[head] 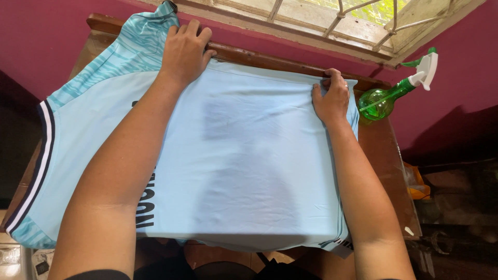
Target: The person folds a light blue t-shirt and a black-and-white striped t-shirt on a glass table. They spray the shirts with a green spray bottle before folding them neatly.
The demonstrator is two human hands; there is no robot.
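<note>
A single head-worn camera looks steeply down, close over the wooden worktop (pixel 381 150), facing the barred window (pixel 332 21).

The shirt (pixel 249 166) is smooth blue cloth. The table (pixel 381 150) is shiny brown wood. The spray bottle (pixel 386 98) is shiny green plastic.

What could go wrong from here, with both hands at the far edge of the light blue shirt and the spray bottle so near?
1. The right hand works close to the green spray bottle at the table corner; a sideways move might knock it off.
2. The left hand presses only one spot, so the light blue shirt may wrinkle between the hands.
3. The shirt's near edge overhangs the table and could slide down.
</note>
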